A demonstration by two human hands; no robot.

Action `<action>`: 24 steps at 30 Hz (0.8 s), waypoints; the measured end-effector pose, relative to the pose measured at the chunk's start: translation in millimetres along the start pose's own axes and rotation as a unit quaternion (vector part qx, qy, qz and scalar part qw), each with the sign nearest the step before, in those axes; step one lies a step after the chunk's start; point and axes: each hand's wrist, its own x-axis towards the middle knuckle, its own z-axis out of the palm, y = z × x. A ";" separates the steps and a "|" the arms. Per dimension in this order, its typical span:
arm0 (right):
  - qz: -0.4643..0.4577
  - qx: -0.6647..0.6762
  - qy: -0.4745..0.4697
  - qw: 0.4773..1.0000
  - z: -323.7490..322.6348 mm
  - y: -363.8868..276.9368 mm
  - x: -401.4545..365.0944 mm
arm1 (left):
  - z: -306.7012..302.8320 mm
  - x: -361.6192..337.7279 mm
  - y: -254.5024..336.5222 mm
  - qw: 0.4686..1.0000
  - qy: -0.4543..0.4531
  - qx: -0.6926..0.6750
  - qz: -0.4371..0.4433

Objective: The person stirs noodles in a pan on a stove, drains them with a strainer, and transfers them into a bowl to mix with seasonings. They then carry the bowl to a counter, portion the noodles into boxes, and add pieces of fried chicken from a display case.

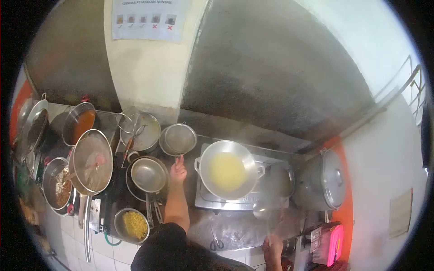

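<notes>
My left hand [179, 169] is closed around the handle end of a round mesh strainer [180, 137], which rests over a pot at the back of the counter. My right hand [272, 248] is closed on a long-handled utensil with a wide, pale head [266, 210]; steam and blur hide its exact kind. Between the two hands, farther back, a two-handled wok [228, 170] holds yellowish liquid and sits on the silver gas stove [210, 202].
Left of my arm stand a small saucepan [149, 175], a pot of yellow food [135, 225] and a large steaming pan [91, 160]. Scissors [217, 244] lie on the counter front. A lidded stockpot [312, 183] and pink box [335, 244] are at right.
</notes>
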 end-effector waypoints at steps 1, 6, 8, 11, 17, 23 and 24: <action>0.005 0.002 -0.006 1.000 1.2 -0.8 2.0 | -5.9 4.4 5.1 1.000 -0.009 -0.003 0.005; 0.019 0.012 -0.047 0.999 -15.0 15.0 30.5 | -26.6 3.7 14.8 0.988 -0.007 0.121 0.098; 0.030 0.024 -0.050 0.998 -10.4 13.8 27.5 | -28.2 3.4 7.4 0.969 0.110 0.093 0.203; 0.036 0.037 -0.079 0.996 -1.7 8.4 16.1 | -27.5 -11.4 -12.9 0.945 0.176 0.008 0.274; 0.026 0.038 -0.233 0.971 -23.6 21.1 35.1 | -49.0 -87.8 -68.0 0.951 0.223 0.063 0.204; 0.005 -0.137 -0.384 0.913 10.6 13.2 -23.0 | -70.6 -246.3 -165.0 0.883 0.346 0.316 -0.006; 0.040 -0.155 -0.407 0.899 2.9 19.8 -17.9 | -69.7 -279.6 -184.3 0.853 0.377 0.359 -0.032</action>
